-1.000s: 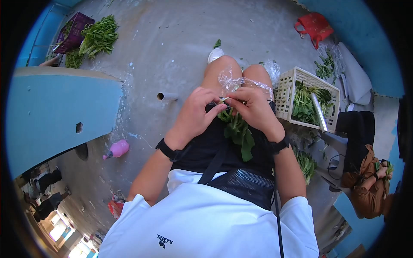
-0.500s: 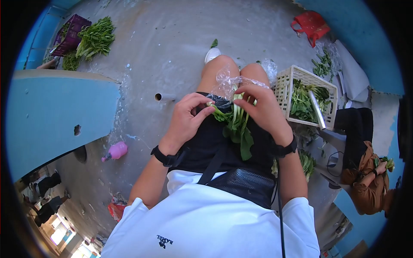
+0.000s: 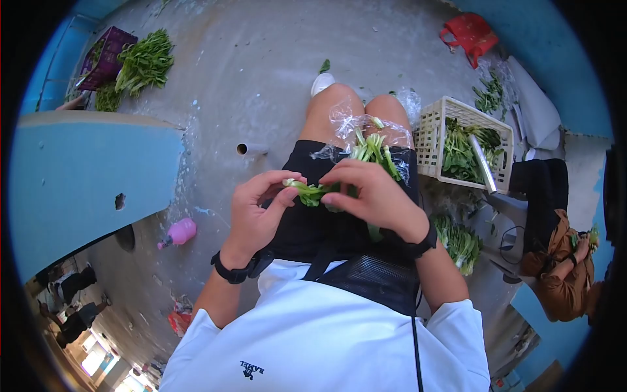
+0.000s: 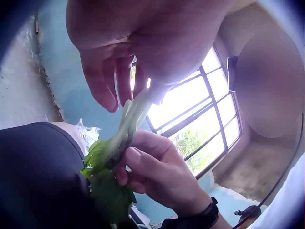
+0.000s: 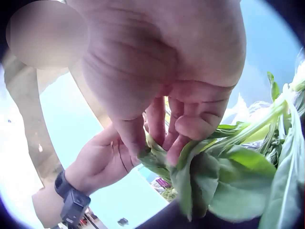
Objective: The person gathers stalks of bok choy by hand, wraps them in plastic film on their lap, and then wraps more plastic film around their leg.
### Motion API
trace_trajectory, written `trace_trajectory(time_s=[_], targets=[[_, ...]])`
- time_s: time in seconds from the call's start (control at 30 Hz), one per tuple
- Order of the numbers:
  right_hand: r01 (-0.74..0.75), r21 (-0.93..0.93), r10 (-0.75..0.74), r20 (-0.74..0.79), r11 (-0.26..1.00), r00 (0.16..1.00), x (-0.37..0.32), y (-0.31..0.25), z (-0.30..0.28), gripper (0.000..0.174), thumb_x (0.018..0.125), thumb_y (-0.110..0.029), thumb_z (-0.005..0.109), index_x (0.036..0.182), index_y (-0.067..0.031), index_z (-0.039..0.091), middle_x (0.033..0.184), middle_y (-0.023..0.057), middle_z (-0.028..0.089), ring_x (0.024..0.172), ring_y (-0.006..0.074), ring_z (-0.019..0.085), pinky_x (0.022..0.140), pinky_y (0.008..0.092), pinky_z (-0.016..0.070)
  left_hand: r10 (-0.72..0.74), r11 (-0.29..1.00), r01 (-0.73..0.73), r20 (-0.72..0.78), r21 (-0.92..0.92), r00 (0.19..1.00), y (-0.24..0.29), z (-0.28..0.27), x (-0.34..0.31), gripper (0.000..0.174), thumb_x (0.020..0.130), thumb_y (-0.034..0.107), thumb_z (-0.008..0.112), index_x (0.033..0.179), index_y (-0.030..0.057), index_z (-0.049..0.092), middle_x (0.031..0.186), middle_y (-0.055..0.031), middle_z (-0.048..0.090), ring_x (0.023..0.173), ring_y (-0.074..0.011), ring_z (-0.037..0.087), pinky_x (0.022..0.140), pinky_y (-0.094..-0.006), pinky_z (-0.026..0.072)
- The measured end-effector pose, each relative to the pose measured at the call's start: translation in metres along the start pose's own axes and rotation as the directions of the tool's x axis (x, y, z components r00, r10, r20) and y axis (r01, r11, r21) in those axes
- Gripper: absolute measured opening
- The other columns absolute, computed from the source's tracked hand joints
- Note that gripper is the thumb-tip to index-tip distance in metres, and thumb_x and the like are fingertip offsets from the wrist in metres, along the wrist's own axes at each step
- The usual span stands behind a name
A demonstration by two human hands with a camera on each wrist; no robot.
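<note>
My left hand pinches the pale stem end of a leafy green stalk, held over the black shorts. In the left wrist view the stalk runs from the left fingertips down to my right hand. The right hand pinches its leafy part between thumb and fingers, close beside the left. On the lap beyond the right hand lies a bunch of similar greens, pale ends toward the knees. Clear plastic film spreads over the thighs by this bunch.
A white crate of greens stands right of the knees, with loose greens on the floor nearby. Another person sits at the far right. Leftward are a blue partition, a pink bottle and a short tube.
My hands, earlier together near the plastic film, parted and then came back toward the waist. The right hand left the bunch and now holds the stalk that the left hand pinches.
</note>
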State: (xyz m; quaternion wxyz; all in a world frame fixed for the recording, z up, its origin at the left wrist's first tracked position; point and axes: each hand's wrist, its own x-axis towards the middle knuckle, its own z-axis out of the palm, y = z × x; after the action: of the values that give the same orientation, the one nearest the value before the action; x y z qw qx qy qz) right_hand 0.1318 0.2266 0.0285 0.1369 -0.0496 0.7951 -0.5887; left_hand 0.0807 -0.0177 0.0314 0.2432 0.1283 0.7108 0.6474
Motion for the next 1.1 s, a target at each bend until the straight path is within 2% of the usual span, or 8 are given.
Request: trace_trajectory(time_s=[0.13,0.4,0.57,0.67,0.77,0.8,0.87,1.1], targets=[[-0.013,-0.337,0.014,0.001,0.941,1.000,-0.003,0.014,-0.009,0.030,0.087,-0.014,0.078,0.114,-0.0028,0.072,0.103,0.0144,0.068,0.091,0.0337,0.070,0.080,0.0417,0.0563,0.016,0.996,-0.017,-0.012,-0.089,1.000,-0.005,-0.006,-0.004,0.021,0.105,0.011,0.065,0.122,-0.0015,0.068,0.115,-0.0130,0.075,0.102,-0.0162,0.073,0.078,-0.0267,0.0594],[-0.010,-0.360,0.018,0.021,0.933,1.000,-0.013,0.013,-0.005,0.038,0.085,-0.012,0.078,0.120,-0.0006,0.069,0.109,0.0143,0.069,0.095,0.0326,0.070,0.082,0.0394,0.0572,0.048,0.974,-0.085,-0.174,-0.212,0.984,0.006,-0.036,-0.013,0.027,0.105,0.023,0.067,0.117,-0.0008,0.067,0.102,-0.0142,0.077,0.082,-0.0146,0.073,0.065,-0.0262,0.0578],[-0.016,0.044,0.010,0.128,0.999,0.992,-0.027,-0.021,-0.019,0.061,0.083,-0.018,0.086,0.137,-0.0041,0.062,0.125,0.0081,0.070,0.093,0.0172,0.070,0.073,0.0295,0.0541,-0.038,0.954,0.023,-0.044,-0.298,0.998,0.011,0.005,-0.001,0.022,0.097,0.017,0.078,0.111,0.0030,0.068,0.094,-0.0060,0.076,0.077,-0.0069,0.069,0.057,-0.0167,0.0494],[-0.118,0.228,0.101,0.085,0.966,0.991,-0.033,-0.027,-0.001,0.050,0.089,-0.018,0.083,0.131,0.0006,0.064,0.101,0.0088,0.073,0.080,0.0136,0.066,0.069,0.0279,0.0523,-0.016,0.940,0.007,-0.022,-0.342,1.000,0.001,0.046,0.010,0.029,0.095,0.015,0.080,0.117,0.0012,0.066,0.099,-0.0067,0.074,0.081,-0.0077,0.069,0.060,-0.0192,0.0526],[-0.120,0.231,0.152,-0.124,0.965,0.981,-0.039,0.002,0.014,0.036,0.094,-0.014,0.078,0.123,0.0038,0.066,0.086,0.0055,0.071,0.076,0.0104,0.064,0.065,0.0267,0.0507,-0.066,0.957,0.127,0.232,-0.260,0.970,0.006,0.057,0.021,0.042,0.093,0.000,0.077,0.133,-0.0035,0.063,0.116,-0.0090,0.070,0.102,-0.0108,0.068,0.088,-0.0246,0.0583],[-0.306,0.337,0.338,-0.038,0.890,0.940,-0.040,-0.013,0.004,0.022,0.098,-0.010,0.072,0.114,0.0052,0.068,0.084,0.0033,0.070,0.075,0.0074,0.064,0.061,0.0250,0.0519,-0.068,0.957,0.130,0.235,-0.260,0.970,0.006,0.058,0.025,0.042,0.093,0.000,0.077,0.133,-0.0035,0.063,0.116,-0.0090,0.070,0.102,-0.0108,0.068,0.088,-0.0246,0.0583],[-0.373,0.414,0.379,0.072,0.830,0.923,-0.045,-0.010,-0.005,0.020,0.100,-0.009,0.069,0.114,0.0043,0.066,0.088,0.0018,0.070,0.077,0.0056,0.064,0.059,0.0233,0.0549,-0.102,0.938,0.196,0.313,-0.286,0.944,0.002,0.060,0.030,0.040,0.094,-0.004,0.073,0.132,-0.0041,0.064,0.116,-0.0092,0.070,0.100,-0.0113,0.068,0.087,-0.0246,0.0587],[-0.342,0.498,0.402,-0.014,0.797,0.916,-0.059,0.007,-0.026,0.010,0.100,-0.005,0.061,0.109,-0.0013,0.062,0.095,0.0054,0.070,0.080,0.0117,0.069,0.066,0.0276,0.0598,-0.191,0.944,0.251,0.263,-0.215,0.946,-0.009,0.058,0.040,0.029,0.093,0.000,0.075,0.121,-0.0014,0.069,0.102,-0.0056,0.073,0.087,-0.0068,0.068,0.067,-0.0201,0.0559]])
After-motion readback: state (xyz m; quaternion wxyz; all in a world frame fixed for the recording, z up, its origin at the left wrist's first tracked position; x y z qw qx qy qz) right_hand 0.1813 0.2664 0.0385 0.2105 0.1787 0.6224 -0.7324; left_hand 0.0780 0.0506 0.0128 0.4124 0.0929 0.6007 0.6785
